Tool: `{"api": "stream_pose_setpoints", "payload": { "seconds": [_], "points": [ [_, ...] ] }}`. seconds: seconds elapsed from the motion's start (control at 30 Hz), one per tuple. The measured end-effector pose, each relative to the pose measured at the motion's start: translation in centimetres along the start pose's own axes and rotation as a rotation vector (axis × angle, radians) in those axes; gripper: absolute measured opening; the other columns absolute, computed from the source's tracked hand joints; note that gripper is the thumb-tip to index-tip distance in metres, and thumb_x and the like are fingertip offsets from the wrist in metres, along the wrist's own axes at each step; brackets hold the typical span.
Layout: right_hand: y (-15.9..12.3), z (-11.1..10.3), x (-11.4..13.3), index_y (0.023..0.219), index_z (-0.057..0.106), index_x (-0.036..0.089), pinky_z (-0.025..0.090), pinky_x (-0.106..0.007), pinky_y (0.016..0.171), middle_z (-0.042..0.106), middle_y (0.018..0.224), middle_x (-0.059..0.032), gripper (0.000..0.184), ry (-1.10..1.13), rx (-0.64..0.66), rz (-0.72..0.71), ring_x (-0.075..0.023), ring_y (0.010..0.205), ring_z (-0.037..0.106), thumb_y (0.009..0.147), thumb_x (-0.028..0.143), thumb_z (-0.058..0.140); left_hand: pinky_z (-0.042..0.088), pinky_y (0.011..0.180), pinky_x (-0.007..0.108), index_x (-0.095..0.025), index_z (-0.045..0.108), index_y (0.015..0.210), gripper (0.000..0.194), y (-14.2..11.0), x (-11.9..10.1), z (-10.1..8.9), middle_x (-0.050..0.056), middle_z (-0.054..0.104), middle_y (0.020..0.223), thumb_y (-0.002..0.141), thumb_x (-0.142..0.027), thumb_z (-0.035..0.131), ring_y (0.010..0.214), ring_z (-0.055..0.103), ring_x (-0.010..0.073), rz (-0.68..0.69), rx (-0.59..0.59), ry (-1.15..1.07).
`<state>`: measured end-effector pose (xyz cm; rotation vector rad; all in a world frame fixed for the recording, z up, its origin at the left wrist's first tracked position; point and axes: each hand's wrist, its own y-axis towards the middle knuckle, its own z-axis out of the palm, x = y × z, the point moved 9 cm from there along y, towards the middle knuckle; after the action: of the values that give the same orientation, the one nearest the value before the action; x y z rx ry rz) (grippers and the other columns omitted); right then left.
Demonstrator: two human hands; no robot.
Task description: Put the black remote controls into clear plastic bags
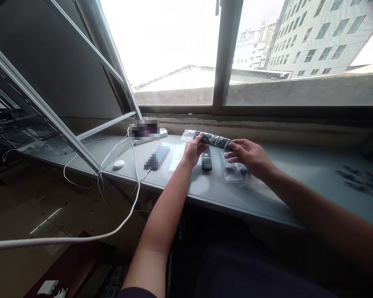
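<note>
My left hand (193, 150) and my right hand (248, 156) hold between them a black remote control in a clear plastic bag (211, 140), raised a little above the grey table (286, 182). The left fingers pinch its left end and the right fingers close on its right end. Under it a bare black remote (207, 159) lies flat on the table. Below my right hand rests another clear bag with dark contents (234, 171).
A white mouse (118, 164), a phone (157, 158), a white sheet (177, 157) and a power strip (149, 133) with white cables (112, 157) lie to the left. A slanted metal frame (49, 111) crosses the left side. Dark objects (360, 180) sit far right below the window.
</note>
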<state>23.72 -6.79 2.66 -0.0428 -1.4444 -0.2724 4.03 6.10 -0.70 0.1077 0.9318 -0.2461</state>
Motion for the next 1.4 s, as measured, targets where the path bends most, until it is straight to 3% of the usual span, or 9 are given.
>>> {"api": "stream_pose_setpoints", "payload": {
  "seconds": [0.13,0.37,0.57,0.73,0.83,0.93,1.07,1.23,1.4],
  "points": [
    [-0.1,0.5,-0.2,0.122,0.080,0.021,0.076,-0.031,0.068,0.089,0.112,-0.0121,0.032,0.022,0.048,0.029,-0.0255,0.089,0.090,0.097,0.032,0.097,0.062,0.077,0.021,-0.016,0.076,0.098,0.017,0.1,-0.3,-1.0,0.003,0.080,0.091,0.101,-0.028,0.086,0.078,0.074,0.0098,0.010,-0.092,-0.088],
    [-0.1,0.0,-0.6,0.109,0.084,0.019,0.072,-0.026,0.064,0.088,0.099,-0.0105,0.023,0.028,0.035,0.091,-0.0208,0.081,0.085,0.096,0.032,0.098,0.061,0.074,0.019,-0.017,0.078,0.101,0.014,0.4,0.2,-0.7,0.001,0.081,0.091,0.102,-0.028,0.087,0.075,0.073,0.0081,-0.009,-0.049,-0.073],
    [0.1,0.0,-1.2,0.105,0.084,0.020,0.069,-0.023,0.061,0.085,0.099,-0.0091,0.034,0.037,0.038,0.114,-0.0191,0.079,0.082,0.085,0.036,0.107,0.060,0.074,0.018,-0.017,0.084,0.108,0.014,-0.6,0.2,1.3,0.008,0.086,0.122,0.100,-0.028,0.089,0.093,0.079,0.0114,-0.018,0.146,-0.040],
    [0.0,0.1,-1.1,0.101,0.088,0.022,0.070,-0.025,0.063,0.084,0.103,-0.0065,0.038,0.030,0.051,0.073,-0.0193,0.084,0.079,0.078,0.042,0.110,0.060,0.073,0.017,-0.017,0.087,0.108,0.013,-1.9,0.5,3.0,0.010,0.086,0.129,0.102,-0.028,0.087,0.097,0.079,0.0119,-0.067,0.282,0.013],
    [-0.1,0.2,-0.8,0.110,0.090,0.024,0.074,-0.029,0.072,0.086,0.117,-0.0068,0.044,0.017,0.064,0.032,-0.0211,0.096,0.079,0.077,0.045,0.110,0.062,0.078,0.018,-0.016,0.086,0.108,0.013,-2.4,0.6,3.5,0.011,0.085,0.129,0.101,-0.026,0.088,0.101,0.079,0.0135,-0.092,0.306,0.027],
    [-0.1,0.3,-0.8,0.109,0.090,0.021,0.076,-0.032,0.077,0.086,0.115,-0.0089,0.044,-0.013,0.079,0.031,-0.0231,0.099,0.080,0.078,0.048,0.108,0.064,0.082,0.020,-0.016,0.085,0.109,0.013,-2.7,0.7,3.6,0.012,0.085,0.130,0.100,-0.025,0.088,0.104,0.080,0.0148,-0.121,0.311,0.038],
    [-0.2,0.2,-0.8,0.107,0.090,0.020,0.073,-0.030,0.072,0.086,0.106,-0.0090,0.047,-0.054,0.065,0.023,-0.0219,0.092,0.079,0.077,0.052,0.108,0.068,0.084,0.021,-0.016,0.086,0.112,0.014,-2.8,1.1,3.9,0.012,0.085,0.126,0.100,-0.024,0.089,0.103,0.081,0.0159,-0.139,0.384,0.053],
    [-0.7,0.8,-0.3,0.102,0.091,0.023,0.072,-0.030,0.069,0.085,0.106,-0.0080,0.059,-0.107,0.089,-0.001,-0.0210,0.090,0.077,0.070,0.069,0.108,0.068,0.081,0.016,-0.015,0.089,0.115,0.017,-3.0,1.7,4.2,0.014,0.084,0.131,0.100,-0.023,0.088,0.105,0.082,0.0157,-0.178,0.436,0.080],
    [-1.0,0.9,0.1,0.099,0.090,0.022,0.069,-0.030,0.068,0.083,0.103,-0.0081,0.064,-0.166,0.075,-0.013,-0.0203,0.088,0.073,0.071,0.078,0.104,0.072,0.082,0.021,-0.020,0.087,0.134,0.039,-3.4,1.8,4.3,0.013,0.086,0.129,0.096,-0.013,0.087,0.105,0.085,0.0203,-0.228,0.428,0.029]
  ]
}}
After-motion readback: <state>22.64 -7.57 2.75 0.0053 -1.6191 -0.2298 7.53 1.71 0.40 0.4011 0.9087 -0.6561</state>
